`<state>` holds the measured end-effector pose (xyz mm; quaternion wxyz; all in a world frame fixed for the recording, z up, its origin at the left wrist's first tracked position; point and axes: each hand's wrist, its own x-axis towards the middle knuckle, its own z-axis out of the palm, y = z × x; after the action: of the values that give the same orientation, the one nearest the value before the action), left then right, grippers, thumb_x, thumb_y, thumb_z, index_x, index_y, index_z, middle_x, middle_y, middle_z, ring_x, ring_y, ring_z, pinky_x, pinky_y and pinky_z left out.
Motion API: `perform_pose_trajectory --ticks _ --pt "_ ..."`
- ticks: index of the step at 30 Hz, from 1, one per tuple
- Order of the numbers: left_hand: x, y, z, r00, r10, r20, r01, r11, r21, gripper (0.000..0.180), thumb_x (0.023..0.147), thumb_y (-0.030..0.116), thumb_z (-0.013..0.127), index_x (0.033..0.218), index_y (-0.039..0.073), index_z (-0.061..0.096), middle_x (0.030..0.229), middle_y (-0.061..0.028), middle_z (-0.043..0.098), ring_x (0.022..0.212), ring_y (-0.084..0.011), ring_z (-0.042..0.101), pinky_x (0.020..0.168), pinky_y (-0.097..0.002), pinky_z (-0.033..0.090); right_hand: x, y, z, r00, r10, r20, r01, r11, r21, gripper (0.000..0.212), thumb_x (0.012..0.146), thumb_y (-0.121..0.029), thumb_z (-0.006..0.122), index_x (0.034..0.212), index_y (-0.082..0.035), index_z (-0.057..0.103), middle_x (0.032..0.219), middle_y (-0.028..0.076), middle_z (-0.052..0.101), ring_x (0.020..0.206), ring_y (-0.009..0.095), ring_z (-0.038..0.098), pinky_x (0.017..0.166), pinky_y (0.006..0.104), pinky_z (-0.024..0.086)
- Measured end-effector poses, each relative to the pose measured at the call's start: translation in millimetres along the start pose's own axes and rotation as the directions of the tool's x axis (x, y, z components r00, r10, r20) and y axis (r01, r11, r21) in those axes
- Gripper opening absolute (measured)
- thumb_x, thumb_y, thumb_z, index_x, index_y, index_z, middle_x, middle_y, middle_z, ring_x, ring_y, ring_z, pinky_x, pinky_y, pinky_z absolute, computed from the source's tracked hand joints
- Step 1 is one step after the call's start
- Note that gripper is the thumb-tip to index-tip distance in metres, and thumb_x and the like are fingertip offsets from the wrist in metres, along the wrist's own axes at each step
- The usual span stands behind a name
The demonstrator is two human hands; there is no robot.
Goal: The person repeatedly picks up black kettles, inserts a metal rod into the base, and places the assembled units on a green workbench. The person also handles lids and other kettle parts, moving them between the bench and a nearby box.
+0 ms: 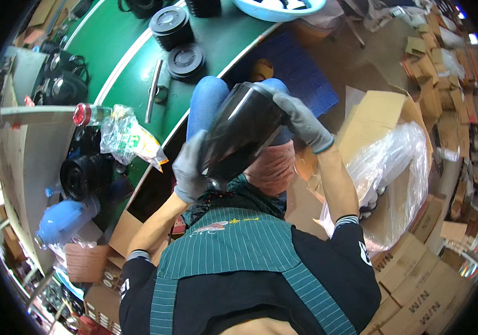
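Black shell: a glossy, rounded black housing (241, 129) was held tilted over the person's lap, above the blue-jeaned knees (208, 100).
Left hand: the grey-gloved left hand (190, 170) was wrapped round its lower end, grip closed on it.
Right hand: the gloved right hand (301, 120) clamped over the upper rim, fingers curled tight.
Table: the green table (121, 50) ran just ahead, carrying stacked black round lids (171, 27), a metal bar (153, 89) and a crumpled plastic bag (127, 137).
Right side: an open cardboard box (378, 111) lined with clear plastic (395, 167) stood close by.
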<state>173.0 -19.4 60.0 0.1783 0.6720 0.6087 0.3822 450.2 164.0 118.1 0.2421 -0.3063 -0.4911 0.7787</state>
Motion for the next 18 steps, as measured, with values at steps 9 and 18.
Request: perform_pose_trajectory --ticks 9,18 --pt "89.5 -119.7 -28.7 0.968 0.016 -0.251 0.143 0.785 0.603 0.062 0.096 0.025 0.075 0.151 0.003 0.056 0.146 -0.0197 0.063 0.126 -0.0432 0.064 0.107 -0.0501 0.052 -2.4 59.5 43.4 0.969 -0.208 0.131 0.238 0.659 -0.714 0.101 0.077 -0.043 0.092 0.159 -0.003 0.049 0.157 0.023 0.053 0.146 0.039 0.052 0.123 0.0449 0.041" --pt "105.9 -113.0 -67.2 0.932 -0.352 -0.089 0.352 0.936 -0.012 0.048 0.101 0.011 0.073 0.146 0.0 0.064 0.129 -0.0215 0.074 0.118 -0.0295 0.075 0.101 -0.0371 0.056 -17.9 93.9 75.3 0.94 -0.335 -0.07 0.198 0.699 -0.687 0.129 0.076 -0.057 0.092 0.169 0.0 0.024 0.164 0.028 0.043 0.15 0.044 0.047 0.126 0.0497 0.038"
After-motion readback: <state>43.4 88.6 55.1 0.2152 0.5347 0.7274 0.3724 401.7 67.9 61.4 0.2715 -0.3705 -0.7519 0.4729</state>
